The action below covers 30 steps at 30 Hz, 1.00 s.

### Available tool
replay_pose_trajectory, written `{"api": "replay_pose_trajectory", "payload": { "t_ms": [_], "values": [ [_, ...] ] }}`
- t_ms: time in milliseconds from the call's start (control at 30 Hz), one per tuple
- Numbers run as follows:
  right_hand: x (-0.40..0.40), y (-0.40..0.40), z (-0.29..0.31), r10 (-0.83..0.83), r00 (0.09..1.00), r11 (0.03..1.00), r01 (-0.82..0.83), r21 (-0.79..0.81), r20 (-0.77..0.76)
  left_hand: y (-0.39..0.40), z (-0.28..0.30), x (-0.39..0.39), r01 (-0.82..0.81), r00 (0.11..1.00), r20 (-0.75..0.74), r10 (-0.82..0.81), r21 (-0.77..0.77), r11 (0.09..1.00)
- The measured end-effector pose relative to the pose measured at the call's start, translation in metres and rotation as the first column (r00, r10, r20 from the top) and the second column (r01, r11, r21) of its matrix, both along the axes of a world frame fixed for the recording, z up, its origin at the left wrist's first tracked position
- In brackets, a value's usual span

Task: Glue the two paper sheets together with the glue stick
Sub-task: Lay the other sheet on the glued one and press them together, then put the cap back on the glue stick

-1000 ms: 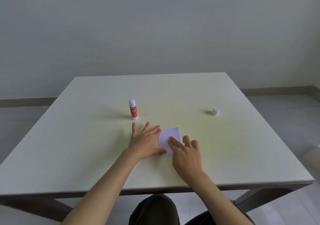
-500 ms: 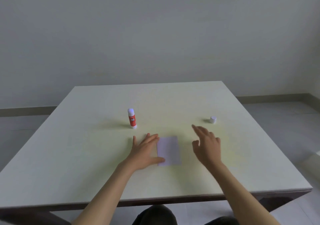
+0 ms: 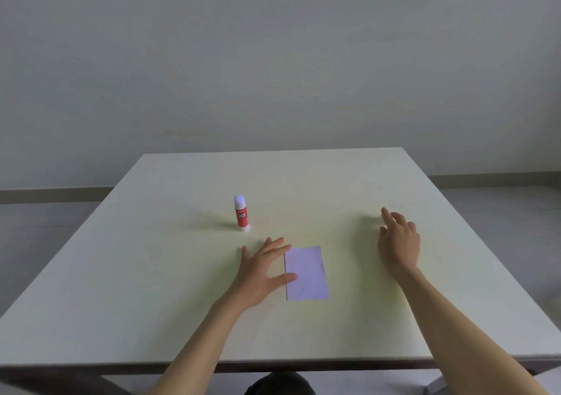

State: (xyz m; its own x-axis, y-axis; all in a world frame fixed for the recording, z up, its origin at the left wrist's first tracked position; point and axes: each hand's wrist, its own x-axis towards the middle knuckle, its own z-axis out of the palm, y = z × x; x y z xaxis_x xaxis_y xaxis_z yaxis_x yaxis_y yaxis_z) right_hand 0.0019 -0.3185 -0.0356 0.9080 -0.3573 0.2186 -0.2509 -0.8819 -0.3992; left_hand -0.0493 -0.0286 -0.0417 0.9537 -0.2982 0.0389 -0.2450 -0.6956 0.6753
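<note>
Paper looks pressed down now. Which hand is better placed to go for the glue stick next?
Left, probably. The left hand lies flat at the paper's left edge, just in front of the upright glue stick. The right hand is out to the right, across the paper from it.

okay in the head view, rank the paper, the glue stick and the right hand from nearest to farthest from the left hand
1. The paper: the left hand has its thumb on the paper's left edge.
2. The glue stick: upright just beyond the left fingertips.
3. The right hand: across the paper on the right side, open over the table.
</note>
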Motion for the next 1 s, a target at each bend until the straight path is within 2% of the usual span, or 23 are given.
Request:
{"api": "replay_pose_trajectory", "payload": {
  "t_ms": [67,100,167,200,267,367,500,633,733,833,933,1000],
  "values": [
    [0.0,-0.001,-0.002,0.001,1.0,1.0,-0.001,0.005,0.015,0.003,0.005,0.001,-0.161,0.971,0.144,0.193,-0.207,0.965],
    [0.0,-0.001,-0.003,0.002,1.0,1.0,-0.002,0.009,0.023,0.005,0.009,0.003,-0.276,0.921,0.18,0.345,-0.326,0.904],
    [0.001,-0.002,-0.004,0.001,0.999,1.0,-0.002,0.021,0.04,0.012,0.018,0.01,-0.462,0.781,0.154,0.605,-0.509,0.726],
    [0.001,-0.003,-0.005,0.001,0.999,1.0,-0.002,0.025,0.048,0.016,0.021,0.017,-0.52,0.724,0.125,0.679,-0.547,0.656],
    [0.001,-0.003,-0.006,0.001,0.998,1.0,-0.003,0.031,0.061,0.024,0.023,0.031,-0.589,0.687,0.057,0.724,-0.54,0.601],
    [0.002,-0.004,-0.007,-0.003,0.997,1.0,0.001,0.03,0.072,0.03,0.023,0.049,-0.642,0.701,-0.029,0.713,-0.46,0.613],
    [0.003,-0.004,-0.008,-0.004,0.995,0.999,0.0,0.038,0.099,0.021,0.022,0.062,-0.66,0.702,0.023,0.712,-0.356,0.662],
    [0.002,-0.003,-0.008,-0.019,0.985,0.995,0.003,0.095,0.171,0.015,0.02,0.065,-0.661,0.691,0.02,0.722,-0.387,0.643],
    [0.0,-0.005,-0.006,-0.036,0.973,0.971,-0.02,0.238,0.228,0.012,0.026,0.06,-0.608,0.724,0.062,0.687,-0.413,0.678],
    [-0.01,0.009,0.003,-0.043,0.948,0.873,-0.118,0.474,0.315,0.01,0.037,0.052,-0.51,0.764,0.177,0.62,-0.422,0.749],
    [-0.022,0.042,0.029,-0.008,0.922,0.698,-0.272,0.663,0.387,0.002,0.054,0.043,-0.411,0.771,0.336,0.541,-0.387,0.826],
    [-0.032,0.066,0.048,0.057,0.902,0.569,-0.381,0.729,0.427,-0.007,0.067,0.036,-0.348,0.764,0.436,0.475,-0.34,0.874]
  ]
}}
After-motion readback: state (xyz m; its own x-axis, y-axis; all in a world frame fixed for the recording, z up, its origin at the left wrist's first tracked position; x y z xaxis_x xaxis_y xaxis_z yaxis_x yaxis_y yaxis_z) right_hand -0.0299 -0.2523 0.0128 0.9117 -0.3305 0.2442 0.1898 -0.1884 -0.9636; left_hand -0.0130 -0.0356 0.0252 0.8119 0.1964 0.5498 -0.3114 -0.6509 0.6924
